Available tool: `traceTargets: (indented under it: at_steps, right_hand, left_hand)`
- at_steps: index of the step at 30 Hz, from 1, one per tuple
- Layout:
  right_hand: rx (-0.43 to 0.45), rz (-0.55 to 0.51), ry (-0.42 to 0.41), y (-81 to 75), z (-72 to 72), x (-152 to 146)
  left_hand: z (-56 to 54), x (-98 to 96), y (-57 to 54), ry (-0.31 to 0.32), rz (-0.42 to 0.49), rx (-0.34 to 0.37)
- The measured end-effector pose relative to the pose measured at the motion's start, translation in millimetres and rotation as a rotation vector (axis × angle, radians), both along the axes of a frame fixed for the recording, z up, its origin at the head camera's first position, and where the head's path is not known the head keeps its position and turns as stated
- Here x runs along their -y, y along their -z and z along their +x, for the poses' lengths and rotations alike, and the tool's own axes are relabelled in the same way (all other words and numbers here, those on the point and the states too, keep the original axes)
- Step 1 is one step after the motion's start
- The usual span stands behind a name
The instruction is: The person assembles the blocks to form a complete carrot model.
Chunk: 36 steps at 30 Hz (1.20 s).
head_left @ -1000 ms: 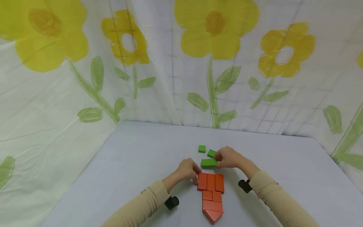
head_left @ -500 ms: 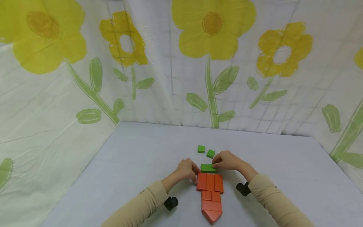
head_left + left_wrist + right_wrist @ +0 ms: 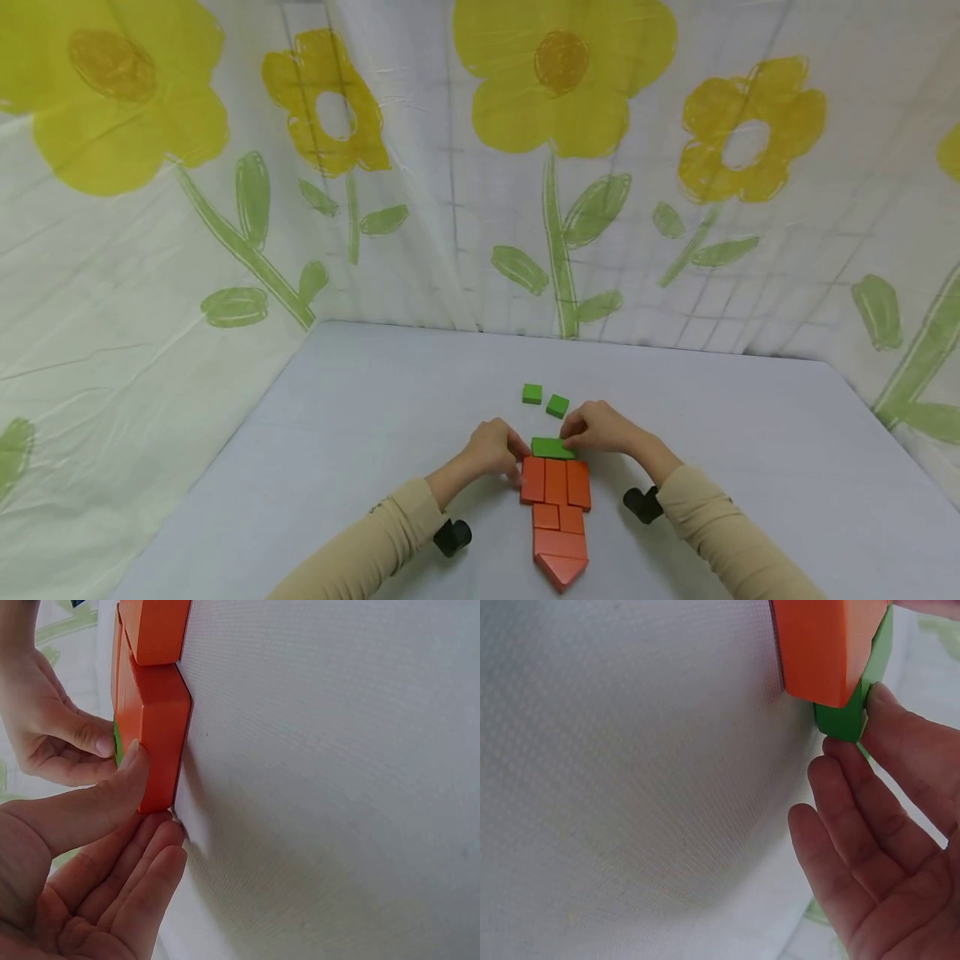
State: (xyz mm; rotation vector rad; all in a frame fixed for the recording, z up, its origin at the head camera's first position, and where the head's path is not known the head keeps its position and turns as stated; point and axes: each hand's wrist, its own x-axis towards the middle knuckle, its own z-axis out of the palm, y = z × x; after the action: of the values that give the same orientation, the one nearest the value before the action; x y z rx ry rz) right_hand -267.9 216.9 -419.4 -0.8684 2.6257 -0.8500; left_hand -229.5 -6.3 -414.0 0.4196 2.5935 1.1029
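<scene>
Orange and red blocks lie flat in an arrow-like shape, with a red triangular block (image 3: 562,572) at the near end. At its far end three upright rectangular blocks stand side by side. My left hand (image 3: 491,450) holds the left orange block (image 3: 533,479) by its far-left corner, thumb on the top edge in the left wrist view, fingertips at its end. A long green block (image 3: 550,448) lies across the far ends of the orange blocks. My right hand (image 3: 602,427) pinches its right end; thumb and index finger (image 3: 847,761) meet it in the right wrist view.
Two small green blocks, one square-set (image 3: 532,393) and one turned (image 3: 557,406), lie farther back on the pale table (image 3: 405,392). Behind the table hangs a white sheet (image 3: 427,250) printed with yellow flowers.
The green block has slid toward me, up to the orange blocks, with my right hand moving along with it. My left hand has stayed at the left orange block.
</scene>
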Motion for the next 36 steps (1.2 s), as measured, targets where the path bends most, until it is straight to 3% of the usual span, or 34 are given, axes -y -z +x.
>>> traceTargets:
  at_steps: [7,15,21,25,28,36]
  right_hand:
    - [-0.012,0.005,-0.007,-1.7,-0.4,-0.3]
    - [-0.126,0.017,0.252,-6.7,-14.7,10.2]
    - [-0.124,0.140,0.316,-2.3,-25.7,17.5]
    - [-0.135,0.148,0.309,-0.2,-28.6,20.4]
    - [-0.150,0.109,0.253,-0.7,-29.0,21.9]
    - [-0.137,0.025,0.004,-4.6,-24.2,22.5]
  left_hand:
    - [-0.5,0.5,-0.5,-0.001,0.003,0.000]
    - [0.4,1.1,-0.8,-0.001,-0.004,-0.003]
    - [-0.9,-0.6,1.7,-0.001,0.001,0.003]
    - [-1.0,-0.4,2.9,0.004,0.006,-0.003]
    - [-0.8,0.0,3.1,0.008,0.004,-0.015]
    - [-0.1,1.1,1.9,0.015,0.011,-0.033]
